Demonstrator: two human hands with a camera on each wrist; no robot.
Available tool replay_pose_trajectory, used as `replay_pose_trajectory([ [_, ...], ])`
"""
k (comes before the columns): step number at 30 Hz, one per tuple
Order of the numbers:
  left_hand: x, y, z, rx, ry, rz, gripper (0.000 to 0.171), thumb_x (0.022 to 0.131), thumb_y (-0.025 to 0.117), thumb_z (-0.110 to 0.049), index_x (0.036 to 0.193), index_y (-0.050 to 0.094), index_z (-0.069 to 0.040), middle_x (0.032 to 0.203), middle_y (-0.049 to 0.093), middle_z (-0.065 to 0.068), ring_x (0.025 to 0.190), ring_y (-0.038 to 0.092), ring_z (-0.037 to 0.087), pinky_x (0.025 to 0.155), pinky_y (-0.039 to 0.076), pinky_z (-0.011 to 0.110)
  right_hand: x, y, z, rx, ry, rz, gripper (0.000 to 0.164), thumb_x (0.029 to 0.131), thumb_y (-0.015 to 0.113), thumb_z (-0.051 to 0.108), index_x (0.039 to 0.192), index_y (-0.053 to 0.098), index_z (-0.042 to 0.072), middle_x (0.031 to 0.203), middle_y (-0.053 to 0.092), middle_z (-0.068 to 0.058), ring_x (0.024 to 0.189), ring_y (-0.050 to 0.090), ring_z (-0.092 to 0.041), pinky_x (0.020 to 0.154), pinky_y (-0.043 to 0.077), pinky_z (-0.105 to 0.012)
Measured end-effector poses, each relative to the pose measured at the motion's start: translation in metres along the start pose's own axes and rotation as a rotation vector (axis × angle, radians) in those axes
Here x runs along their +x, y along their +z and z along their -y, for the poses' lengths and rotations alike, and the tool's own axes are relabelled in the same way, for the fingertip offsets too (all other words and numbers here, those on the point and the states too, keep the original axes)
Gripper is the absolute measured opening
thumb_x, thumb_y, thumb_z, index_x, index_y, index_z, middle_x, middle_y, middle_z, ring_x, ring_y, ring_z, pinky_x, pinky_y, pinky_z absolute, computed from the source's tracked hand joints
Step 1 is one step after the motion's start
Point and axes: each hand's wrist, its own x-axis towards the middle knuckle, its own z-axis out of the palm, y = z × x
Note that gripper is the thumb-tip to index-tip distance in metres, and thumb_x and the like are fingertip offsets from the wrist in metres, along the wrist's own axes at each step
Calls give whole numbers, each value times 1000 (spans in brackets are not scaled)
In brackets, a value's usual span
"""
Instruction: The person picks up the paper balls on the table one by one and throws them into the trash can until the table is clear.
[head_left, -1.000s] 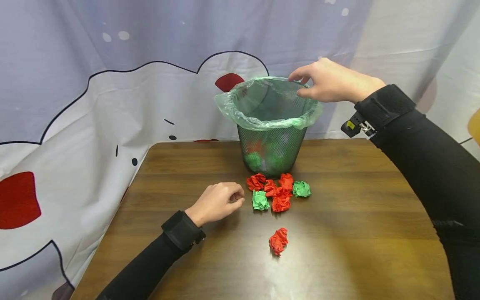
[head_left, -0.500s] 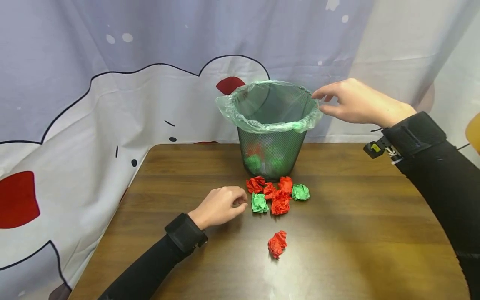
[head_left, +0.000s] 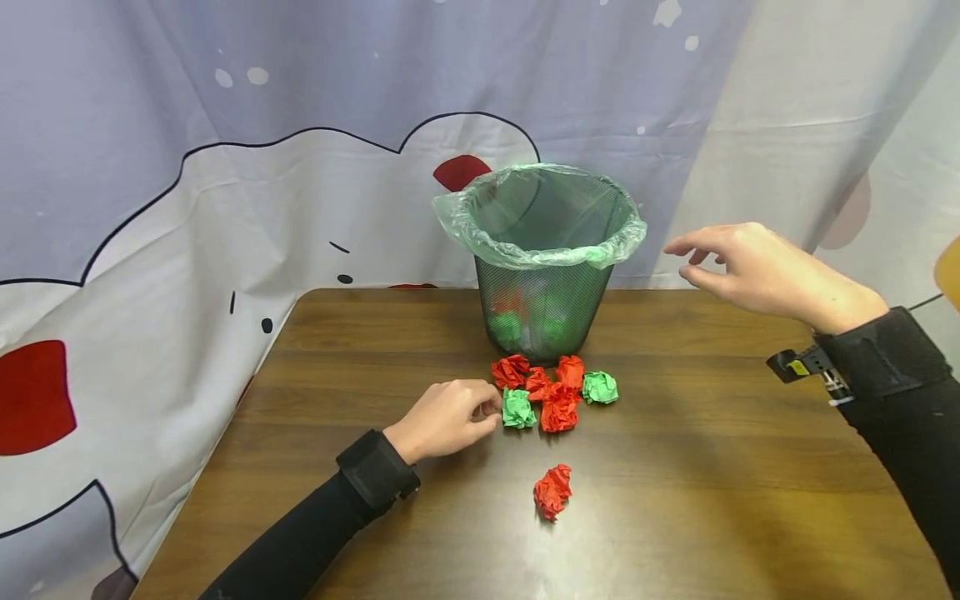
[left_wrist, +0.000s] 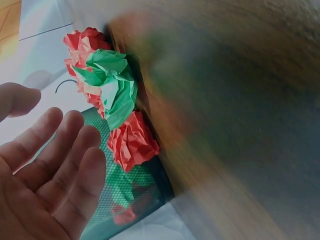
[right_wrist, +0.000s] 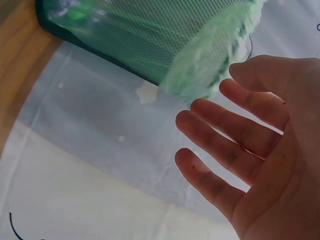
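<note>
My left hand is low over the table, its fingers loosely bent and holding nothing. Its fingertips are right at a crumpled green paper ball, which the left wrist view shows in front of red paper balls. Off to the right of the mesh wastebasket, my right hand hangs in the air with relaxed fingers and nothing in them. A pale green bag liner is folded over the basket's rim. Red and green paper shows through the mesh near the bottom.
A second green paper ball lies right of the red cluster at the basket's foot. One red paper ball sits apart, closer to me. Behind the wooden table hangs a patterned curtain.
My right hand has moved from over the basket's right rim to the right and down, away from it. My left hand has edged right, up to the green paper ball.
</note>
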Motion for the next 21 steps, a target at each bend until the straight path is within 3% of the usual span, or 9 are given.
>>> replay_pose_trajectory([
  [9, 2, 3, -4, -15, 19, 15, 9, 93, 65, -25, 100, 70, -22, 90, 65, -12, 79, 60, 4, 70, 48, 23, -27, 27, 6, 59, 29, 19, 31, 93, 68, 12, 123, 70, 16, 104, 75, 2, 93, 70, -17, 82, 53, -46],
  [14, 2, 3, -7, -20, 17, 24, 11, 93, 65, -25, 101, 71, -20, 90, 66, -10, 80, 61, 5, 71, 49, 23, -37, 43, 12, 67, 33, 40, 31, 92, 70, 12, 122, 70, 16, 100, 74, 5, 93, 70, -16, 81, 54, -45],
  [21, 3, 4, -12, -23, 22, 43, 15, 94, 66, -27, 105, 73, -18, 92, 67, -8, 81, 61, 7, 70, 49, 23, -50, 62, 15, 95, 18, 59, 30, 93, 69, 12, 123, 69, 16, 107, 73, 5, 94, 69, -13, 81, 54, -42],
])
